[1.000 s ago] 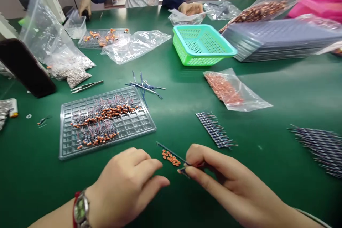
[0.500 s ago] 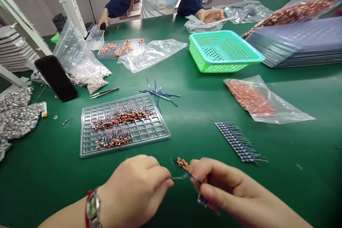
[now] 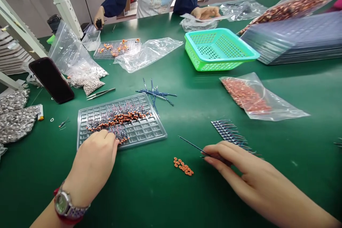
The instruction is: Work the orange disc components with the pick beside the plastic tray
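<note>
My left hand (image 3: 98, 160), with a watch on its wrist, reaches over the front edge of a clear plastic tray (image 3: 153, 130). Its fingers are closed, and whatever they hold is hidden. In the tray lie rows of small orange-tipped parts with thin wires (image 3: 128, 117). My right hand (image 3: 229, 160) pinches a thin dark blue strip (image 3: 192, 145) that points left. Below the strip, several small orange rings (image 3: 183, 166) lie on the green table. Just behind my right hand is a row of blue strips with wires (image 3: 229, 133), partly covered by it.
Tweezers (image 3: 100, 94) and a pile of thin blue strips (image 3: 156, 94) lie behind the tray. A phone (image 3: 52, 80) leans at left near bags of small metal parts (image 3: 18, 121). Further back stand a green basket (image 3: 221, 62) and a bag of orange parts (image 3: 248, 96). A co-worker's hands (image 3: 207, 12) are across the table.
My left hand has moved from beside my right hand to the tray at left. My right hand has shifted right and up with the strip, away from the orange rings on the table.
</note>
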{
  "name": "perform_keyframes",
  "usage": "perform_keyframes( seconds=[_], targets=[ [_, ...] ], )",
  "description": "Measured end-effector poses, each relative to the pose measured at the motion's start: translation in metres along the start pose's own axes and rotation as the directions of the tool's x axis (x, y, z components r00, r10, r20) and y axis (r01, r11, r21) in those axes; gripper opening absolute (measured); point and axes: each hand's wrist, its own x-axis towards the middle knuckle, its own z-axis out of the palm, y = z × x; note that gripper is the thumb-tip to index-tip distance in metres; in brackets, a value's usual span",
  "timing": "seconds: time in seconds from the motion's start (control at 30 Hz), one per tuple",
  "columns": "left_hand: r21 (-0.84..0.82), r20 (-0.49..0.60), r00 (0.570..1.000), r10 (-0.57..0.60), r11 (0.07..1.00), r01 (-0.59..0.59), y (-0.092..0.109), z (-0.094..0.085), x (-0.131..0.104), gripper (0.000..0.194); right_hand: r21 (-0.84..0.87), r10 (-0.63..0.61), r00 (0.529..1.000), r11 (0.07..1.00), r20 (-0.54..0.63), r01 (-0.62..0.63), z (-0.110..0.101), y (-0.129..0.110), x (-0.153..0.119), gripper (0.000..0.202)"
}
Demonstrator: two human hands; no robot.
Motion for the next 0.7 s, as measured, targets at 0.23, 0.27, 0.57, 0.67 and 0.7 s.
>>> perform_keyframes(
  seconds=[0.23, 0.27, 0.57, 0.67, 0.7],
  targets=[
    [-0.058, 0.006, 1.0, -0.019, 0.998, 0.019, -0.006, 0.002, 0.003, 0.024, -0.013, 0.137, 0.988, 0.991, 0.075, -0.137, -0.001, -0.003, 0.002, 0.019],
    [-0.064, -0.007, 1.0, -0.018, 0.998, 0.017, -0.007, 0.003, 0.003, 0.025, -0.002, 0.147, 0.985, 0.989, 0.087, -0.147, -0.001, -0.003, 0.003, 0.02],
    [-0.144, -0.149, 0.989, 0.004, 0.989, -0.025, -0.001, 0.003, 0.003, 0.027, 0.07, 0.183, 0.971, 0.978, 0.153, -0.196, -0.005, -0.007, 0.003, 0.019],
    [-0.165, -0.188, 0.982, 0.028, 0.984, -0.06, 0.001, 0.004, 0.004, 0.025, 0.084, 0.194, 0.965, 0.974, 0.176, -0.211, -0.007, -0.014, 0.001, 0.018],
    [-0.173, -0.192, 0.981, 0.034, 0.983, -0.068, 0.001, 0.005, 0.004, 0.025, 0.085, 0.2, 0.962, 0.972, 0.188, -0.218, -0.008, -0.016, 0.0, 0.018]
  ],
)
